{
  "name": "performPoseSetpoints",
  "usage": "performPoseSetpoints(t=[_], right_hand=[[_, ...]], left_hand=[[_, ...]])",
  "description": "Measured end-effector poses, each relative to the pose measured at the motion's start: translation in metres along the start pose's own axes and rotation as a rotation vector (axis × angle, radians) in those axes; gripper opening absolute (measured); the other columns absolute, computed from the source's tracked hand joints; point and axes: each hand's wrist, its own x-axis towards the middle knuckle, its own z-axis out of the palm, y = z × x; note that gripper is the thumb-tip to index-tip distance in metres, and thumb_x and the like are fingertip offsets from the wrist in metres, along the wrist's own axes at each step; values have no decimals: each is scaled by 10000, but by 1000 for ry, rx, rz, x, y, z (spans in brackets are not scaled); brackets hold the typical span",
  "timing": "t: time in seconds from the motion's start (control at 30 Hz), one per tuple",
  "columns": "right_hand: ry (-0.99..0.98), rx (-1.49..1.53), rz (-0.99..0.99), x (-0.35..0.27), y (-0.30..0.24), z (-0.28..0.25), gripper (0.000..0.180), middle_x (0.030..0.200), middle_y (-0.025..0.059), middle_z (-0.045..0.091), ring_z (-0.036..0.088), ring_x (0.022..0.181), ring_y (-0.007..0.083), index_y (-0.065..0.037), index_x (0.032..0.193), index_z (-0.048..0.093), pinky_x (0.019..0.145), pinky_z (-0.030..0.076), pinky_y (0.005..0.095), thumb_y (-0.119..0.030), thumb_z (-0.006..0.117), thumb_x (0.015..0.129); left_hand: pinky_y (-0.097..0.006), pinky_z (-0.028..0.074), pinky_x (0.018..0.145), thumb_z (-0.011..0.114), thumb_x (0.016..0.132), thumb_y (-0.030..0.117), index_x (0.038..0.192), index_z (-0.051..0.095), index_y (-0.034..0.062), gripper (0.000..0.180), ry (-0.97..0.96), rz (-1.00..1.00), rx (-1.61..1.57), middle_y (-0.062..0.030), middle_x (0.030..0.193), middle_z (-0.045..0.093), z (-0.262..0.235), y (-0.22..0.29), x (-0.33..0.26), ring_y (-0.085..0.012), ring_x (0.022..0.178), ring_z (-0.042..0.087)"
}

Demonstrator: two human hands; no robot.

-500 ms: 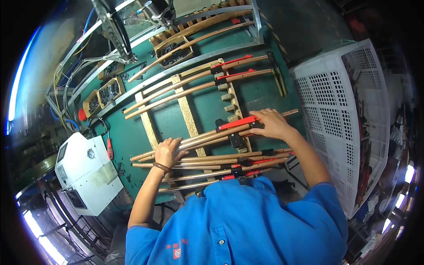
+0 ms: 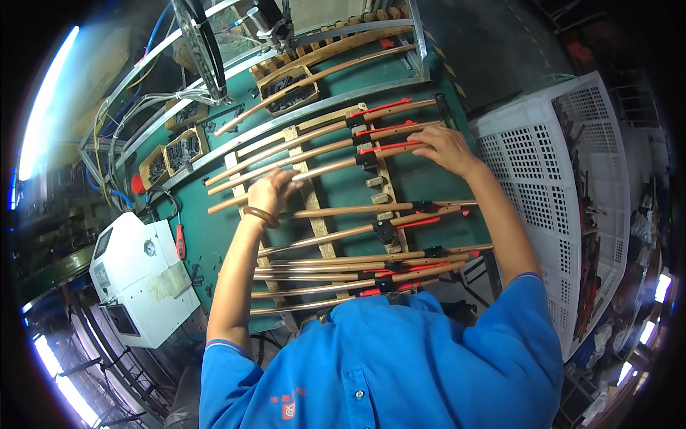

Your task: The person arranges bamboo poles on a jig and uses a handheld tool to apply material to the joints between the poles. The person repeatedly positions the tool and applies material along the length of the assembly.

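Observation:
A copper-coloured tube (image 2: pixel 321 169) with a black clamp and a red lever lies across the upper part of a notched wooden rack (image 2: pixel 314 214). My left hand (image 2: pixel 269 194) is closed round its left part. Toward its right end, my right hand (image 2: pixel 444 149) grips it beside the red lever, fingers bent over it. Just beyond lie two similar tubes side by side, the nearer tube (image 2: pixel 286 155) and the farther tube (image 2: pixel 286 143). Closer to me, a tube with a round black fitting (image 2: pixel 384 230) and several more tubes (image 2: pixel 343 277) rest at spread angles.
A white perforated crate (image 2: pixel 532 179) stands to the right of the green table (image 2: pixel 457 225). At left are a white machine box (image 2: pixel 146 279), a red-handled screwdriver (image 2: pixel 180 242) and cartons of dark parts (image 2: pixel 184 148). A metal frame (image 2: pixel 343 93) crosses the far side, with another tube (image 2: pixel 329 73) beyond.
Both hands have carried a red-levered tube away from me, from the near group to beside the two far tubes. Tubes left behind now lie more spread out. The view has shifted slightly.

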Motion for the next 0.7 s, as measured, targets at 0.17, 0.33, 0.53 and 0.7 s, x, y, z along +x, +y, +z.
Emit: performPoseSetpoints(t=[0.17, 0.33, 0.53, 0.7], right_hand=[[-113, -32, 74, 13, 23, -2, 300, 873, 70, 594, 591, 855, 276, -128, 1070, 618, 728, 474, 382, -280, 652, 813], [-33, -165, 30, -1, 25, 33, 371, 990, 55, 585, 555, 967, 260, -139, 1136, 594, 835, 447, 367, -253, 671, 791], [-44, -128, 151, -55, -28, 18, 527, 1172, 107, 551, 496, 1090, 278, -104, 1241, 525, 959, 376, 395, -310, 677, 780], [-599, 218, 528, -78, -6, 17, 480, 1081, 111, 593, 501, 1079, 286, -67, 1108, 616, 939, 392, 386, -379, 705, 754]], left_hand=[[-403, 491, 570, 685, 779, 214, 1008, 656, 137, 243, 53, 49, 107, -87, 764, 556, 10, 0, 19, -303, 700, 589], [-394, 465, 785, 727, 699, 158, 1089, 615, 122, 408, 160, 70, 99, -98, 984, 573, 21, 7, 1, -298, 917, 547], [-412, 476, 788, 730, 713, 195, 1175, 564, 143, 493, -250, -6, 11, -110, 1010, 591, 2, 42, -62, -301, 931, 589], [-367, 505, 601, 720, 750, 180, 976, 650, 110, 247, -128, -122, -189, -99, 793, 605, 16, 39, -84, -289, 707, 616]])
